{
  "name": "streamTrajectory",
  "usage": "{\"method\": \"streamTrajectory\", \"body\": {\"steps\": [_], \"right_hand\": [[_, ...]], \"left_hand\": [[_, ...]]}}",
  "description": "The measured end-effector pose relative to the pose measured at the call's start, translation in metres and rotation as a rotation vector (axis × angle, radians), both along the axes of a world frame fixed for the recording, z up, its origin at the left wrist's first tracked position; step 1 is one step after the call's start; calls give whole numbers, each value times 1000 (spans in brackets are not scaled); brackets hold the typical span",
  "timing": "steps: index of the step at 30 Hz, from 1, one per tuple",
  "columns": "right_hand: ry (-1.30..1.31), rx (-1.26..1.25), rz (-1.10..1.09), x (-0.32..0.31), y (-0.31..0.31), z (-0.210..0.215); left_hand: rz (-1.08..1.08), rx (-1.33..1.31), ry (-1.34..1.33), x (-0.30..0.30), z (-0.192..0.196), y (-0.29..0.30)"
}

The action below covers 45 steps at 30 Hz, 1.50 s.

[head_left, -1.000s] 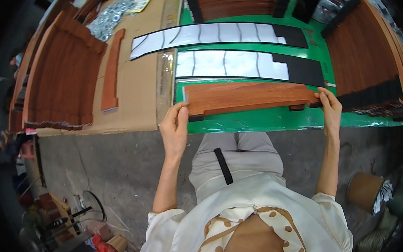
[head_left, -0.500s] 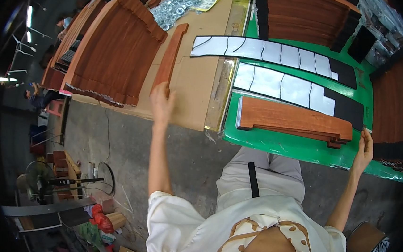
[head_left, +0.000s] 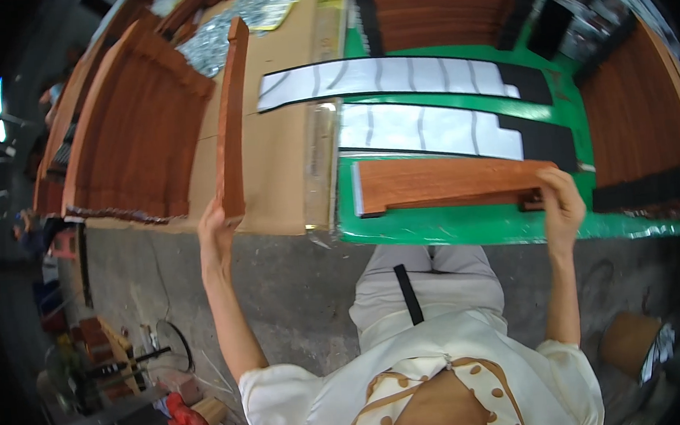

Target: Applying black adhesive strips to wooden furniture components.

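I have two reddish-brown wooden pieces in hand. The long wooden strip (head_left: pixel 230 117) stands on its edge on the cardboard sheet (head_left: pixel 280 161) at the left part of the table (head_left: pixel 469 230), running away from me, and my left hand (head_left: pixel 216 237) has its grip clenched round the near end. The flat wooden panel (head_left: pixel 441 180) lies across the green table cover (head_left: pixel 573 126) straight ahead; my right hand (head_left: pixel 561 209) grasps its right end, thumb on top, just beside a small dark block under that corner.

To do this step well, I judge the strip wants a firm hold low on its near end, because it is long and held only at one end, so the far tip can swing and scrape the cardboard or knock the stack of wooden panels (head_left: pixel 131 141) to its left. I would lift it a little before turning it. The right hand should hold the panel flat against the table, so it does not slide onto the two grey-and-black strips (head_left: pixel 393 76) lying just beyond it.

Further stacks of dark brown wood (head_left: pixel 635 109) crowd the right edge, so there is little room to swing wide.
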State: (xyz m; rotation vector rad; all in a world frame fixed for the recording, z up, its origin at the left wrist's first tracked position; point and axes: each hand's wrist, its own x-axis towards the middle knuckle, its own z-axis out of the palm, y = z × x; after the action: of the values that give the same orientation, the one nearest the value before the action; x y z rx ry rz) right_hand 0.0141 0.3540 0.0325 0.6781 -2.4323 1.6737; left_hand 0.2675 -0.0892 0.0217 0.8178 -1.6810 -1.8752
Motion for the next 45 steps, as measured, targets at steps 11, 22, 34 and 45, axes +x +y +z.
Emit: {"method": "streamTrajectory", "body": {"steps": [11,22,34,45], "right_hand": [[927,540,118,12,-51,27],[757,440,184,-24,-23,0],[289,692,432,-140,-29,13],[367,1335,717,-196,-57,-43]], "left_hand": [[-568,147,-121,-63,36,136],[-628,-385,-264,-128,28,144],[-614,-439,-23,-137,0,139],[-462,-512,-12,-123,-23,119]]}}
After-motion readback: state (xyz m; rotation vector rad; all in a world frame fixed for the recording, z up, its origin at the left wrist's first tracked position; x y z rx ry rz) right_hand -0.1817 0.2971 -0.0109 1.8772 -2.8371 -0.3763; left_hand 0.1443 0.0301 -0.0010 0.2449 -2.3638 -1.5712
